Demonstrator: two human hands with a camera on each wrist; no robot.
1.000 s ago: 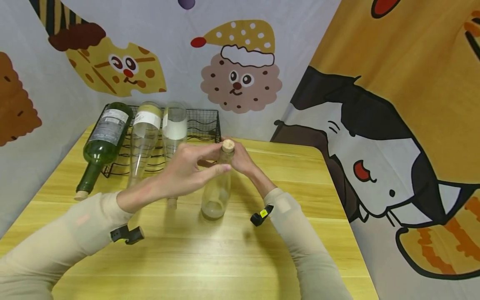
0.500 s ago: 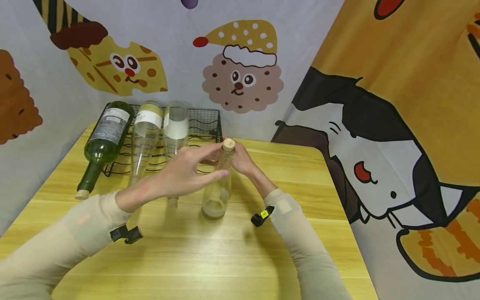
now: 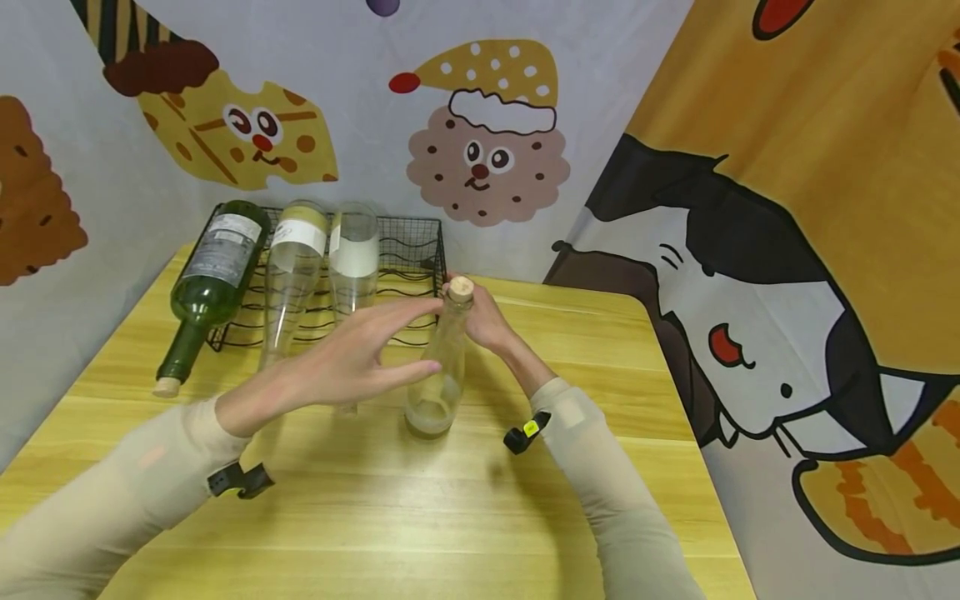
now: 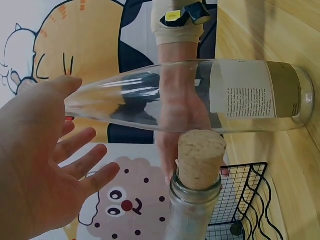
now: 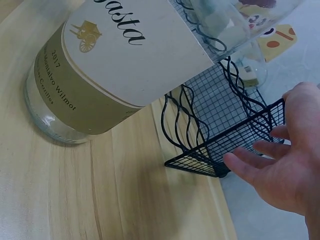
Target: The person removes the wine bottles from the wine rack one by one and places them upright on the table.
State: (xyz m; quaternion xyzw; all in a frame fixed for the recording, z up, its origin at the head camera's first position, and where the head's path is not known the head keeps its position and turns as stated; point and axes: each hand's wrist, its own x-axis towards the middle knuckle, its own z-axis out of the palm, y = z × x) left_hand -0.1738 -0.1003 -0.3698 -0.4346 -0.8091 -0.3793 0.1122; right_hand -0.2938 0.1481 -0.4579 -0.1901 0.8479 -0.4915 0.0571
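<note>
A clear glass wine bottle point(image 3: 437, 404) stands upright on the table, a cork point(image 3: 461, 289) in its mouth. Its white and gold label point(image 5: 95, 95) shows in the right wrist view. To the left of its neck is my left hand point(image 3: 348, 350), thumb and fingers spread apart, nothing gripped. Whether its fingertips touch the glass I cannot tell. Behind the bottle's neck is my right hand point(image 3: 483, 319), partly hidden in the head view. In the right wrist view that right hand point(image 5: 287, 155) has loosely bent fingers around no object.
A black wire rack point(image 3: 408, 250) at the back left bears a green bottle point(image 3: 213, 275) and two clear bottles, one with a gold-and-white label point(image 3: 300, 237) and one with a white label point(image 3: 354, 258). A corked neck point(image 4: 200, 160) looms close in the left wrist view. Behind hangs a cartoon-printed cloth point(image 3: 360, 150).
My left hand has drawn slightly left and its thumb has moved away from the bottle's neck, widening the gap. The bottle stays upright. My right hand has barely moved.
</note>
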